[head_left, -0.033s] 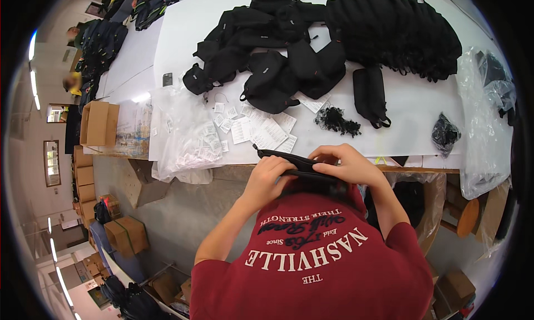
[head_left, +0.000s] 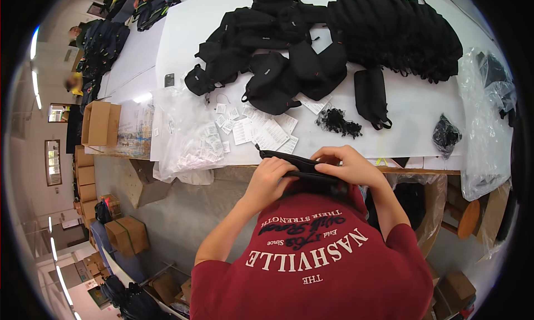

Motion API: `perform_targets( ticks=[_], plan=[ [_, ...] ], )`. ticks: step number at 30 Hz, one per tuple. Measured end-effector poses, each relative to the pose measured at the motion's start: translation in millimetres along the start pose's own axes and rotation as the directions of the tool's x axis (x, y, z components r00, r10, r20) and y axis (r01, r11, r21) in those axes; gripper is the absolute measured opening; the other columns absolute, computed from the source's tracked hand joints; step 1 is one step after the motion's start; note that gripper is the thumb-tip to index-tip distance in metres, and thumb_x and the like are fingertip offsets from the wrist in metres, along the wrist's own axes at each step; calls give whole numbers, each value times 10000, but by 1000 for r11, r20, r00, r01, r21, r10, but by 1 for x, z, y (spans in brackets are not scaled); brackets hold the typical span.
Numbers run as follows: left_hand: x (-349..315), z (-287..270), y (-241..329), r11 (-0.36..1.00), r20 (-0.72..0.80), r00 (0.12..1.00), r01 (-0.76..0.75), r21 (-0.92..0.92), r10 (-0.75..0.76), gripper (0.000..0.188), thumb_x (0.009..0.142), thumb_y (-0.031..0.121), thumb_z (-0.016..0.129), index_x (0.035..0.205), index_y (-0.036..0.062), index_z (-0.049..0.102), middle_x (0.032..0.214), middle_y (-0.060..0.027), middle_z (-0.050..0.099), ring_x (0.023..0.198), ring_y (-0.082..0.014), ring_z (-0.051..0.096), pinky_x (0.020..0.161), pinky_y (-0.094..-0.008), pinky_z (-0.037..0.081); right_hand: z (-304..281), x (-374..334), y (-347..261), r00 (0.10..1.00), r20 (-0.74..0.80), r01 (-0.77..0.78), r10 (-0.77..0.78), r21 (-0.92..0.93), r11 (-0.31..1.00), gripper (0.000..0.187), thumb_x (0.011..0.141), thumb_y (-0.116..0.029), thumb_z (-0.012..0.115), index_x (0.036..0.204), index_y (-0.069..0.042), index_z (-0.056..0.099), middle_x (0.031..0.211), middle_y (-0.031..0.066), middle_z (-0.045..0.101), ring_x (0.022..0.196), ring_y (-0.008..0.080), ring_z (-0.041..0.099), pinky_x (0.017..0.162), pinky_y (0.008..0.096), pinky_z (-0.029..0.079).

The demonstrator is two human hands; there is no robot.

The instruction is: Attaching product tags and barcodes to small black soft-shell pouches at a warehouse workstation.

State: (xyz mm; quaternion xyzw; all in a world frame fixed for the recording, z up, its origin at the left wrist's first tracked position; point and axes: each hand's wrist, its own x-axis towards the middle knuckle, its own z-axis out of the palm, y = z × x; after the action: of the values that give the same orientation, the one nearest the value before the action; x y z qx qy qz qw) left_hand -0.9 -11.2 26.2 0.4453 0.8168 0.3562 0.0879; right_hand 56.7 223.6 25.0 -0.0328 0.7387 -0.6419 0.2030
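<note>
Close against my body, at the table's front edge, I hold a small black zippered pouch (head_left: 297,161) in both hands. My left hand (head_left: 269,178) is closed round its left end. Across the top right of the pouch, my right hand (head_left: 349,163) grips the edge between thumb and fingers. The pouch's underside is hidden by my hands. Beyond it on the white table, loose black pouches (head_left: 272,80) lie in a heap, and one single black pouch (head_left: 370,97) rests apart to the right.
A dense row of black pouches (head_left: 395,33) fills the far right. White paper tags (head_left: 270,135), a clear plastic bag (head_left: 186,133) and a tangle of black cords (head_left: 338,122) lie nearer. An open cardboard box (head_left: 100,123) stands left. Other people work at the far left.
</note>
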Motion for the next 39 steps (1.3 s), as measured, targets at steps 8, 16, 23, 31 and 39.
perform_targets(
  ticks=[8, 16, 23, 31, 39],
  plan=[
    [4, 2, -6, 999, 36, 999, 27, -18, -26, 192, 710, 28, 660, 889, 24, 590, 852, -99, 603, 829, -283, 555, 748, -364, 418, -6, 2, 2, 999, 38, 18, -22, 119, 993, 232, 870, -155, 597, 1048, -9, 619, 845, 88, 676, 777, 118, 604, 736, 266, 472],
    [9, -19, -10, 970, -18, 984, 173, -170, -179, 159, 707, 46, 682, 852, 38, 617, 814, -98, 618, 772, -282, 557, 708, -340, 420, -49, 12, 78, 977, 206, 61, -60, 2, 998, 452, 826, -303, 616, 1168, -14, 562, 1153, 88, 587, 1123, 196, 509, 998, 328, 357],
    [-29, -9, -25, 770, 129, 879, 466, -436, -458, 288, 828, 238, 662, 955, -10, 588, 807, -93, 622, 752, -132, 559, 711, -272, 450, 6, -3, 95, 947, 293, -153, 132, 48, 987, 633, 802, -323, 692, 1328, -79, 439, 1205, 100, 567, 1076, 202, 535, 945, 332, 400],
    [-33, -25, -26, 703, 24, 810, 522, -483, -585, 305, 812, 215, 699, 969, -29, 603, 845, -59, 624, 821, -106, 543, 752, -258, 441, 7, 19, 100, 922, -188, -233, 337, 426, 874, 275, 735, -126, 733, 948, 23, 646, 859, 64, 679, 813, 146, 618, 742, 276, 485],
    [-18, -26, -12, 862, 12, 893, 438, -255, -450, 171, 775, 94, 674, 883, -11, 592, 791, -105, 581, 758, -254, 540, 700, -314, 419, -43, 41, 60, 803, -479, 510, 355, 860, 8, 188, 899, -203, 572, 822, -31, 572, 728, 62, 562, 719, 186, 532, 724, 293, 438]
  ],
)
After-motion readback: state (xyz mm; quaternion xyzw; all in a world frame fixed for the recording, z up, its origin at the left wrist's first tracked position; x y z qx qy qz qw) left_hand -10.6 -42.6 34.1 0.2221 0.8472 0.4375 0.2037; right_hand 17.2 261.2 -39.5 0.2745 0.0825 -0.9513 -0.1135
